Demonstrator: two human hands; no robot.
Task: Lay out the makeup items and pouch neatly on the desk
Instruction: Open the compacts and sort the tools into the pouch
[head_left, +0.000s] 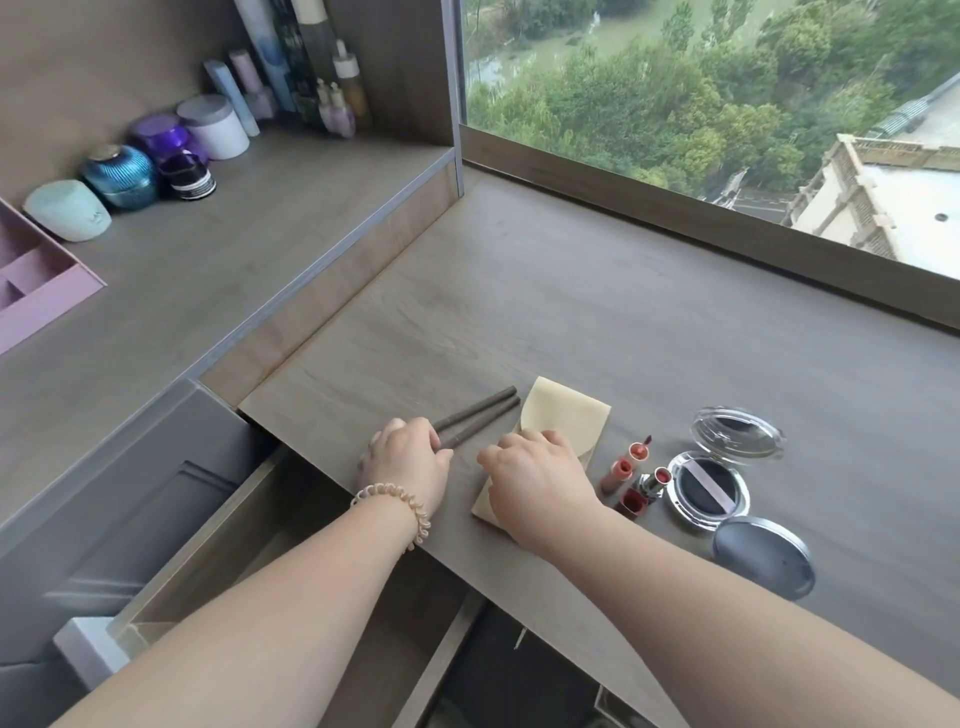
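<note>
Now | my left hand (410, 457) pinches the near ends of two slim brown pencils (480, 415), just left of the flat cream envelope pouch (566, 418) | right hand (540, 480) curled atop pouch, grip I cannot tell | pouch looks soft, light, likely slides; I'd take its side edges.

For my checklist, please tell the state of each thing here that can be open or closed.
drawer, pulled open
pouch, flap closed, lying flat
compact, open, grey lid off
lipstick, uncapped
lip gloss, open, wand out
left hand, holds pencils
right hand, rests on pouch
</note>
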